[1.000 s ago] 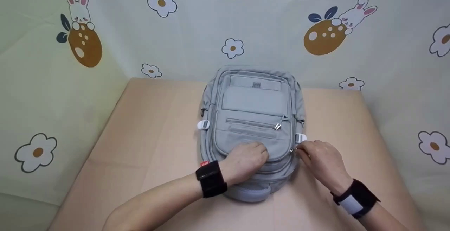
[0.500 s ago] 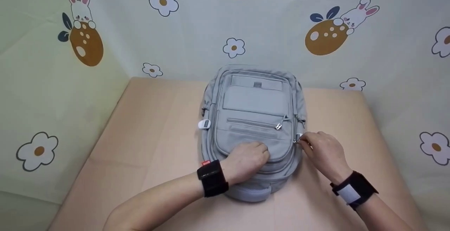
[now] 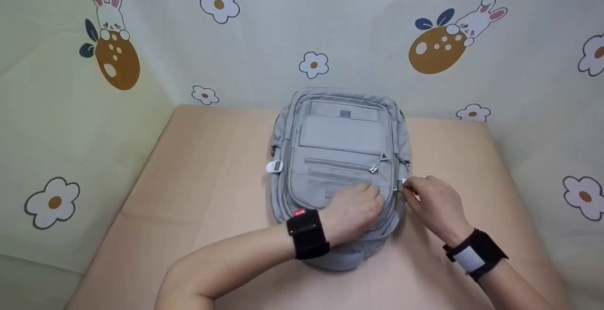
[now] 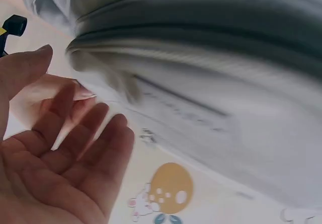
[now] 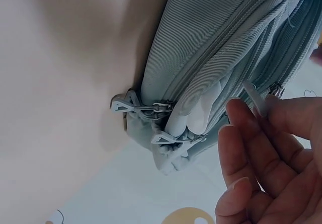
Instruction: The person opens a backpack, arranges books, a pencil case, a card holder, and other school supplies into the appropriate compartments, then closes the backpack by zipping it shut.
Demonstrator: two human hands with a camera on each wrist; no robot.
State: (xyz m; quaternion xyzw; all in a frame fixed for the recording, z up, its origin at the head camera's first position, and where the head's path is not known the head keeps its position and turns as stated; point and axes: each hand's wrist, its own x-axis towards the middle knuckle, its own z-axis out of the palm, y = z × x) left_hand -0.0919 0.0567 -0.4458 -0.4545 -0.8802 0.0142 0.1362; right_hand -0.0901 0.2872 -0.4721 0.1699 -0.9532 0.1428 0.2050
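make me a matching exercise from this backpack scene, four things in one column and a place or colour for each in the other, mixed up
Things:
1. backpack
2. left hand
3. right hand
4. red tag

Places or colours:
A. at the zipper pull on the pack's right edge
B. small, beside the black wristband on the left arm
C. pale grey, lying flat on the tan table
D. resting on the lower front pocket

Pairs: 1-C, 2-D, 3-A, 4-B
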